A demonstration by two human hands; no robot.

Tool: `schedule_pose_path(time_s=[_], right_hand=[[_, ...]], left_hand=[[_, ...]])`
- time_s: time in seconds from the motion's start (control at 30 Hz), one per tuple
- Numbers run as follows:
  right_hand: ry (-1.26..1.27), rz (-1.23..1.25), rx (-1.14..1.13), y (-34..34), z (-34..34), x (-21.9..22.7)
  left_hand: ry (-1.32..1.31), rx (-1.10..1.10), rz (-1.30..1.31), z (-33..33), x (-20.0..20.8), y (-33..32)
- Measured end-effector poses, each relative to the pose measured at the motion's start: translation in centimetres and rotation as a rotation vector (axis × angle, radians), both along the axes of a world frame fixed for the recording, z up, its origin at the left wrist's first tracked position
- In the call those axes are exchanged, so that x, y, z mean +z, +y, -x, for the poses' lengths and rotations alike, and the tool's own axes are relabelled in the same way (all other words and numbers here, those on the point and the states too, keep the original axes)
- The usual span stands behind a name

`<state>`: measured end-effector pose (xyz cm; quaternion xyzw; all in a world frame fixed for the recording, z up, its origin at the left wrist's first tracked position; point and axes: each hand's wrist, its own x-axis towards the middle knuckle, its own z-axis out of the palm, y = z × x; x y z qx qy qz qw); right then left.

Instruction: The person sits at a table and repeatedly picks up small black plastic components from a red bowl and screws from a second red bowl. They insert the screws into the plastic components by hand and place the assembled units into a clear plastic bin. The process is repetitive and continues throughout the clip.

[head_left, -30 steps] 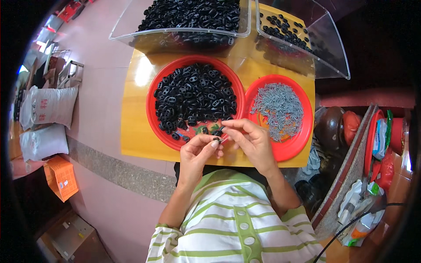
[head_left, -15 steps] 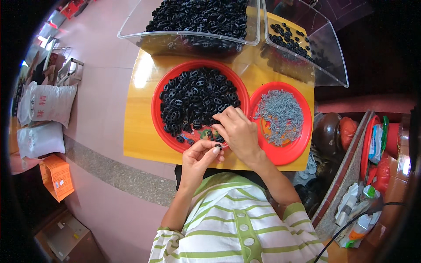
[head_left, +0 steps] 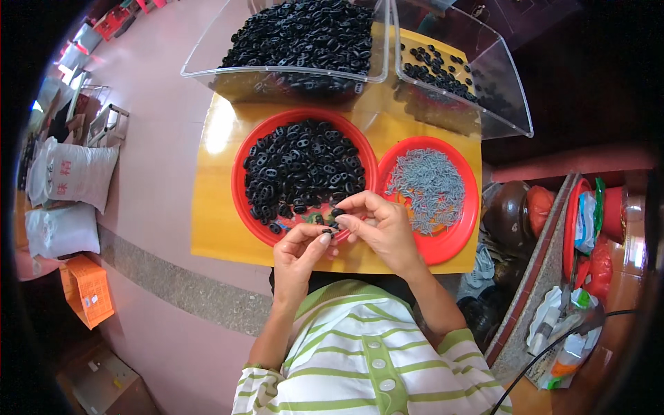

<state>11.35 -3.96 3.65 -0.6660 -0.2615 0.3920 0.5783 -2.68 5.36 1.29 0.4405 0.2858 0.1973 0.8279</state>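
Note:
Over the near edge of a red plate (head_left: 236, 181), my left hand (head_left: 297, 252) pinches a small black plastic piece (head_left: 327, 232) between thumb and fingertips. Close beside it, my right hand (head_left: 380, 225) holds a black oval plastic piece (head_left: 337, 212) by thumb and forefinger. The two pieces are almost touching; fingers partly hide both. A heap of black oval pieces with holes (head_left: 297, 166) fills most of the plate. To its right, a second red plate (head_left: 473, 190) carries many small grey pins (head_left: 429, 181).
At the yellow table's (head_left: 211, 228) far side stand a clear bin (head_left: 290, 76) heaped with black pieces and another clear bin (head_left: 508, 117) with fewer. White sacks (head_left: 76, 173) and an orange basket (head_left: 88, 290) are on the left; jars (head_left: 508, 214) and a ledge (head_left: 536, 270) on the right.
My right hand has come back from the heap toward my left hand, and a black oval piece now shows in its fingertips. My left hand keeps its pinch. The whole view has shifted slightly.

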Motion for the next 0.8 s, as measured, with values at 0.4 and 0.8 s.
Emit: schedule_pose_path(time_s=[0.4,0.8], right_hand=[[0.462,-0.23,-0.108,-2.7,-0.6,-0.2],[0.231,-0.237,-0.135,-3.3,0.0,-0.6]], left_hand=[[0.02,-0.002,-0.095,-2.1,1.6,-1.2],[0.079,-0.018,-0.261,-2.3,1.5,-1.6]])
